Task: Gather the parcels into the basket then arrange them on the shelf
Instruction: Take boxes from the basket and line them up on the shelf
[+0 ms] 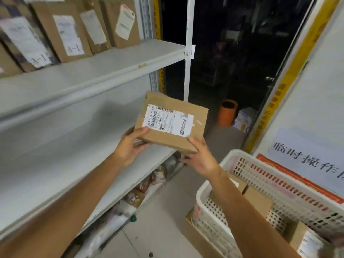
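Parcel (171, 123), labelled: left hand (130, 144) grips its 7 o'clock corner, right hand (201, 157) its 5 o'clock corner. Risk: corner-only hold may slip; parcel drops short of shelf (93, 71), 10 o'clock.

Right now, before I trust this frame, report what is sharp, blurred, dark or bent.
Head view: the parcel is fairly sharp, barcode visible; the lower shelf at left is smeared by blur; the doorway behind is nearly black; toward that view's right edge the yellow door frame leans, likely wide-lens distortion.
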### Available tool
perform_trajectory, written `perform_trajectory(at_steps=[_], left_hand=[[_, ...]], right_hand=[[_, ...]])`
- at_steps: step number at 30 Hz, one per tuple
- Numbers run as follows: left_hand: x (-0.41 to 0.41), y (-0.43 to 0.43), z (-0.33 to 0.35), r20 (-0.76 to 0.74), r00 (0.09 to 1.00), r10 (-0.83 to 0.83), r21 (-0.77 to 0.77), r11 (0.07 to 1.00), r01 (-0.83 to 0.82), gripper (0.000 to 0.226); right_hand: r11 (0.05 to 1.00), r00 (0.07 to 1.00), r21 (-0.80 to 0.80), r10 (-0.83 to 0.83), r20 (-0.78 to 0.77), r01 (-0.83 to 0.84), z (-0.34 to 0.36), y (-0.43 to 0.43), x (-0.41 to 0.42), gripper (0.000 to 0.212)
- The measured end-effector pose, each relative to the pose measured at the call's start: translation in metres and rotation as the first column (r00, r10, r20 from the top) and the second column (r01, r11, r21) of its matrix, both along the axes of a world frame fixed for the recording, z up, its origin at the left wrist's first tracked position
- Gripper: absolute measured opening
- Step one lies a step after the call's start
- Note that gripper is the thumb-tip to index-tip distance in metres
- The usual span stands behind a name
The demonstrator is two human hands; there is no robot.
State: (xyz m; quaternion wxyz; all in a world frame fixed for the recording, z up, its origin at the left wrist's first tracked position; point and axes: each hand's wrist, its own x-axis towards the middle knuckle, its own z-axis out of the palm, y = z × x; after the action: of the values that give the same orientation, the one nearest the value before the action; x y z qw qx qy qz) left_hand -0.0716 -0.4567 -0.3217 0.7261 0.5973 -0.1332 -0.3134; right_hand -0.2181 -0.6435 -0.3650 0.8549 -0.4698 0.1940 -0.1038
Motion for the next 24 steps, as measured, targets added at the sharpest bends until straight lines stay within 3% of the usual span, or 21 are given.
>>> perform_trajectory(at_steps=[3,7,12,15,18,19,21,24], left_hand=[[0.017,0.046,0.003,0.013,0.999,-0.051,0.068,0.996,0.05,0.087],[0.037,0.109,0.016,0.103,0.987,-0.123,0.235,0.967,0.096,0.116],[0.058,0.163,0.049,0.186,0.983,0.009,0.027,1.0,-0.014,0.114],[0.071,0.186,0.073,0.164,0.97,0.177,-0.202,0.969,-0.142,0.13],[0.078,0.203,0.094,0.158,0.946,0.283,-0.291,0.929,-0.23,0.15],[0.077,0.208,0.099,0.199,0.942,0.272,-0.262,0.94,-0.217,0.148],[0.077,0.216,0.106,0.271,0.938,0.216,-0.18,0.969,-0.171,0.12],[0.091,0.235,0.111,0.284,0.911,0.3,-0.192,0.948,-0.253,0.092]], right_hand=[[1.0,0.996,0.018,-0.017,0.083,0.015,0.012,0.027,0.026,0.055],[0.999,0.992,-0.046,0.031,0.121,-0.026,0.031,0.059,0.054,0.054],[0.996,0.978,-0.077,0.067,0.195,-0.053,0.056,0.105,0.093,0.075],[0.994,0.96,-0.055,0.108,0.26,-0.097,0.079,0.139,0.117,0.11],[0.985,0.929,-0.034,0.172,0.327,-0.17,0.1,0.184,0.145,0.114],[0.977,0.926,-0.072,0.215,0.311,-0.202,0.106,0.2,0.154,0.11],[0.943,0.922,-0.206,0.307,0.235,-0.262,0.113,0.228,0.17,0.101],[0.891,0.896,-0.324,0.394,0.207,-0.317,0.116,0.256,0.194,0.082]])
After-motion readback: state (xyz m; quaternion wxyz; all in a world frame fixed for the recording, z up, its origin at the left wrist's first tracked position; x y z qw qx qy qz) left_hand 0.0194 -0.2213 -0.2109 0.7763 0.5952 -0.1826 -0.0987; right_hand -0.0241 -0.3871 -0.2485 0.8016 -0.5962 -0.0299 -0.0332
